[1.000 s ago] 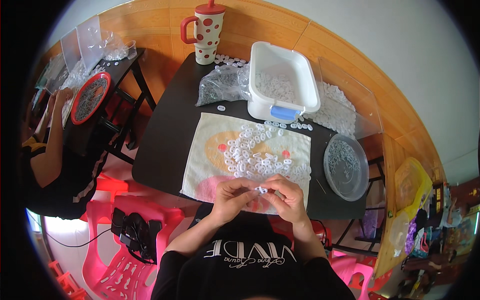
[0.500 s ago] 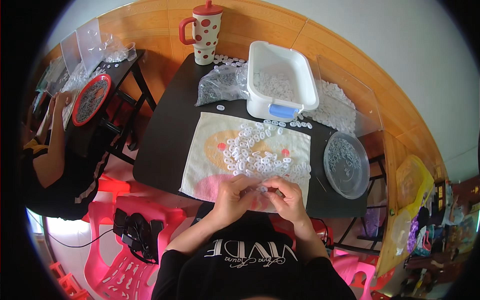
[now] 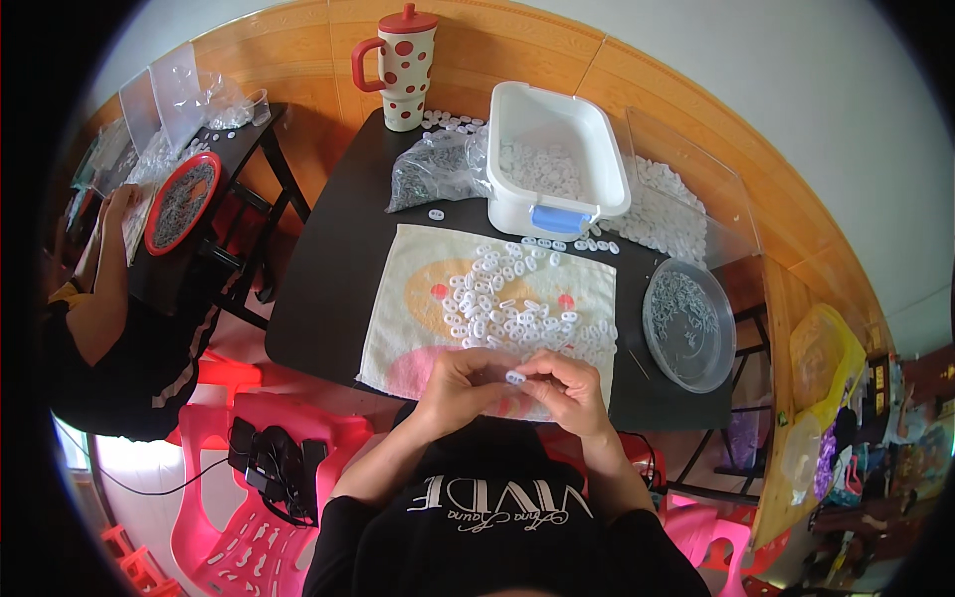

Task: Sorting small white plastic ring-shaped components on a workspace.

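Observation:
Over the near edge of a pale towel (image 3: 390, 298), my two hands come together around one small white oval plastic piece (image 3: 515, 377) with dark spots on its face. My left hand (image 3: 453, 390) is closed, its thumb and fingertips at the left side of the piece. My right hand (image 3: 569, 390) pinches the piece from the right with thumb and forefinger. Just beyond my fingers lies a loose heap of the same white oval pieces (image 3: 487, 308), spread across the towel's printed pattern.
A white tub (image 3: 505, 214) holds more white pieces. Beside it are a bag of grey bits (image 3: 438, 169), a spotted tumbler (image 3: 406, 75) and a clear bin (image 3: 696, 224). At right sits a round clear dish (image 3: 686, 363). A co-worker's arm (image 3: 99, 289) is at far left.
The white piece has shifted slightly left and its spotted face shows more plainly. My left hand has drawn a little to the left. Nothing on the towel has visibly moved.

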`<action>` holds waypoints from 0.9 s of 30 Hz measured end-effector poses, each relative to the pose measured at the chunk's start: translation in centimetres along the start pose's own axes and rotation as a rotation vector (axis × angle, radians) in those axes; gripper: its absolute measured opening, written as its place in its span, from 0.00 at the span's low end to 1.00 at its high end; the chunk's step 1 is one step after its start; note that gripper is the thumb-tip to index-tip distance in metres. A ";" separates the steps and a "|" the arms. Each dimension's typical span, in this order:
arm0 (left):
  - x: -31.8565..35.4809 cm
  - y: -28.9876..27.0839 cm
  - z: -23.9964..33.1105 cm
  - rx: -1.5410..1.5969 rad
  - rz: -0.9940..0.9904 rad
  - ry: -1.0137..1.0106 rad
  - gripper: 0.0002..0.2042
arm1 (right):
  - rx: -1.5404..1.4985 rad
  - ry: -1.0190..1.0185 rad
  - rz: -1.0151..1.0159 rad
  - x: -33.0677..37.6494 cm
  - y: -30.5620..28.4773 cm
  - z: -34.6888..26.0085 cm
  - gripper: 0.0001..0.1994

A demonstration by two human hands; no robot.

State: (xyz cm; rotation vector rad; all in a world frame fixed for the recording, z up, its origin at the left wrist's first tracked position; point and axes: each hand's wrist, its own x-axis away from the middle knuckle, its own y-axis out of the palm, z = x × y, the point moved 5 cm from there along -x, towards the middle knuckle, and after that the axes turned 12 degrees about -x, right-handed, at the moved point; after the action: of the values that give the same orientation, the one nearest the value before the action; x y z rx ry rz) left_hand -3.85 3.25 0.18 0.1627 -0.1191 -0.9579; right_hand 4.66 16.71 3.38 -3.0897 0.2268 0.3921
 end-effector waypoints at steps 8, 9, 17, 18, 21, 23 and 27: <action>0.3 0.1 0.0 0.172 0.026 -0.075 0.12 | -0.007 -0.005 0.040 0.2 0.3 -1.0 0.11; 0.4 0.2 0.1 0.183 0.041 -0.060 0.12 | -0.007 -0.005 0.040 0.1 0.2 -1.1 0.11; 0.6 0.4 -0.5 0.239 0.104 0.035 0.13 | 0.287 -0.275 0.001 -0.1 1.0 -2.9 0.16; 0.6 0.4 -0.7 0.208 0.111 0.085 0.12 | 0.287 -0.276 0.003 0.0 1.0 -3.0 0.16; 0.9 0.3 -1.3 0.174 0.136 0.111 0.12 | 0.280 -0.284 0.026 0.1 1.1 -3.2 0.16; 1.0 0.4 -1.4 0.169 0.140 0.121 0.13 | 0.260 -0.276 0.033 0.1 1.2 -3.2 0.15; 1.1 0.5 -1.1 0.177 0.090 0.161 0.15 | 0.257 -0.278 0.045 0.7 0.9 -2.3 0.15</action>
State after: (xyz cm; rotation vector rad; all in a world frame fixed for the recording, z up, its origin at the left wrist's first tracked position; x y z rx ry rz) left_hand -2.63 2.68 -0.78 0.3931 -0.0625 -0.8405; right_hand 5.73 15.62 5.44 -2.7444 0.3113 0.7241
